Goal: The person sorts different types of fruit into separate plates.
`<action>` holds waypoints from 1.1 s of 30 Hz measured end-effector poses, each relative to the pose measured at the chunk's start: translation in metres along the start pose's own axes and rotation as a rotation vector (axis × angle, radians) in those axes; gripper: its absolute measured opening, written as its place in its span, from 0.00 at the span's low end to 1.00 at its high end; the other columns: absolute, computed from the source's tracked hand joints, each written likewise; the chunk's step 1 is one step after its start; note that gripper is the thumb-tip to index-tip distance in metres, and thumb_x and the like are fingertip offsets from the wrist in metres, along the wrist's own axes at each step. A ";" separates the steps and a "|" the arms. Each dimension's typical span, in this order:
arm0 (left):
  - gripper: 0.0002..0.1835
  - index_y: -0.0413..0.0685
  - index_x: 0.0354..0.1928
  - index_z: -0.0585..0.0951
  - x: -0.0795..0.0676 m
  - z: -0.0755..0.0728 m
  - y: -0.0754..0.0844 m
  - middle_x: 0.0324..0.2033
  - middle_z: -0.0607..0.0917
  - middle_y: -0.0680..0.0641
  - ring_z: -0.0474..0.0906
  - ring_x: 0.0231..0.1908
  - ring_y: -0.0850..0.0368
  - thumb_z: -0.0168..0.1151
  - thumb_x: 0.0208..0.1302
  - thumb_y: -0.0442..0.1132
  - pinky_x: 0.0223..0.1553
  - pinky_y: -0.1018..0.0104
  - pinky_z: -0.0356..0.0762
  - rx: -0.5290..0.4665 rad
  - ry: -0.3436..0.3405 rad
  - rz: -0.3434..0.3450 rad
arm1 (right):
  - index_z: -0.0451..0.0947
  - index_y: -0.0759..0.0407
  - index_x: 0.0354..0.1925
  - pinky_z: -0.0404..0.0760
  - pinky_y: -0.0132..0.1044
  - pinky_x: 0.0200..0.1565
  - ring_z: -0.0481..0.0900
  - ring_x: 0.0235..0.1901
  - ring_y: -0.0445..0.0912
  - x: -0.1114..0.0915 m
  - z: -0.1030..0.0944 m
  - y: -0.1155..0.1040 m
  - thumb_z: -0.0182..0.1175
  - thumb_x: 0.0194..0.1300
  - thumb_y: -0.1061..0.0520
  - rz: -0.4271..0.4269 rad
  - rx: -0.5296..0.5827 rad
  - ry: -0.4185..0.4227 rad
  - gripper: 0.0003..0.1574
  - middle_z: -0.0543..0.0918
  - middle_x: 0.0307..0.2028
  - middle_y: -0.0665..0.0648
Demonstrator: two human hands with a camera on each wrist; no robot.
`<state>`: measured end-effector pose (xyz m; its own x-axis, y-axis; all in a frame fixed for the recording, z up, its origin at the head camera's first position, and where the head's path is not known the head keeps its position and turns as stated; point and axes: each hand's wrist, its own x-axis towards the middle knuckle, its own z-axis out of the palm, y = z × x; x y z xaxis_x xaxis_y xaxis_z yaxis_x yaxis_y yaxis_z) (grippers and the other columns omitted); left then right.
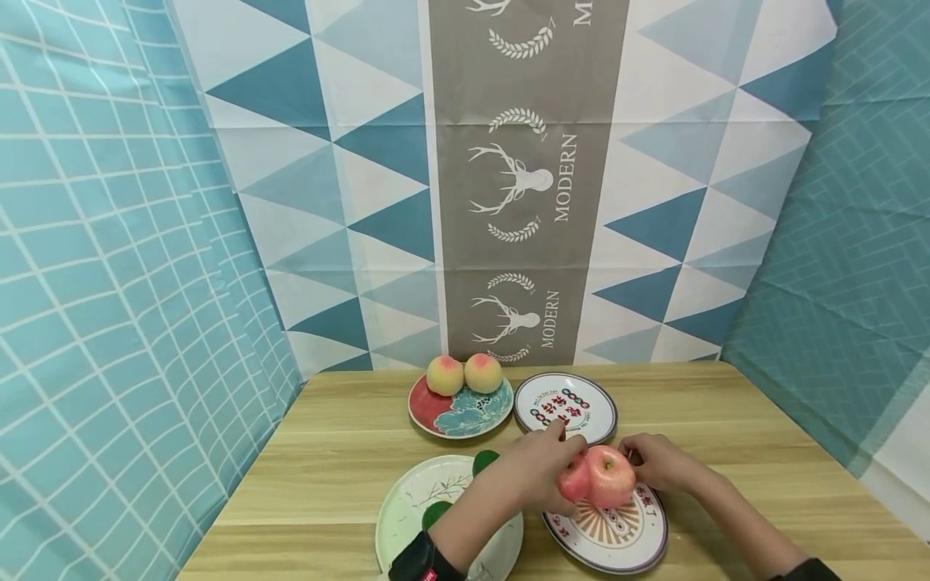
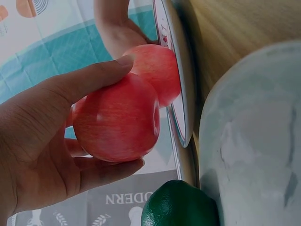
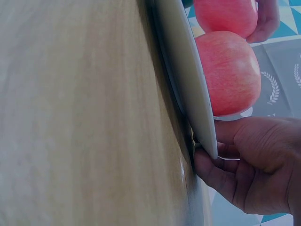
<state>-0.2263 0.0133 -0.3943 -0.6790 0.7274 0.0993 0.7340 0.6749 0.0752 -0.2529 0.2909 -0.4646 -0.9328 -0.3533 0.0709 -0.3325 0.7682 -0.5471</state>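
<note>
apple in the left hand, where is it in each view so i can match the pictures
Head: the held apple is low, right of centre, partly covered by the left hand.
Left wrist: the held apple is large, just left of centre, between thumb and fingers.
Right wrist: the held apple is right of centre, cut off by the top edge.
Shared landmark: the other apple, against the plate in all three.

Beyond the left grip [image 1: 536, 470], the grey backdrop panel [image 1: 523, 258] reads "MODERN" twice, with a cut-off "M" above. Red characters on the far plate [image 1: 596, 424] just beyond, and the near plate [image 1: 613, 541] at the right grip [image 1: 659, 461], are too small to read surely.
</note>
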 end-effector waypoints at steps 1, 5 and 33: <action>0.43 0.67 0.64 0.77 0.000 0.001 0.001 0.64 0.77 0.48 0.81 0.54 0.54 0.87 0.45 0.61 0.55 0.59 0.81 0.001 -0.004 -0.004 | 0.81 0.54 0.33 0.72 0.33 0.30 0.72 0.27 0.40 0.000 0.000 0.000 0.69 0.59 0.67 -0.002 0.001 0.001 0.09 0.76 0.26 0.47; 0.45 0.69 0.67 0.76 0.001 0.004 0.002 0.62 0.77 0.50 0.81 0.52 0.55 0.87 0.44 0.62 0.54 0.60 0.81 -0.012 -0.029 -0.021 | 0.81 0.54 0.33 0.73 0.33 0.31 0.72 0.27 0.40 0.000 0.000 0.001 0.69 0.59 0.67 -0.006 0.008 0.001 0.10 0.76 0.26 0.47; 0.58 0.58 0.76 0.66 0.002 0.019 0.016 0.62 0.76 0.54 0.79 0.53 0.55 0.85 0.44 0.66 0.53 0.63 0.81 -0.020 -0.144 -0.046 | 0.82 0.60 0.42 0.80 0.35 0.22 0.79 0.25 0.45 -0.008 -0.019 0.008 0.55 0.79 0.60 0.070 0.277 -0.152 0.10 0.79 0.28 0.54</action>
<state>-0.2159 0.0280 -0.4120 -0.7054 0.7072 -0.0479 0.7015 0.7062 0.0958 -0.2510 0.3097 -0.4536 -0.9139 -0.3962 -0.0888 -0.1983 0.6264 -0.7539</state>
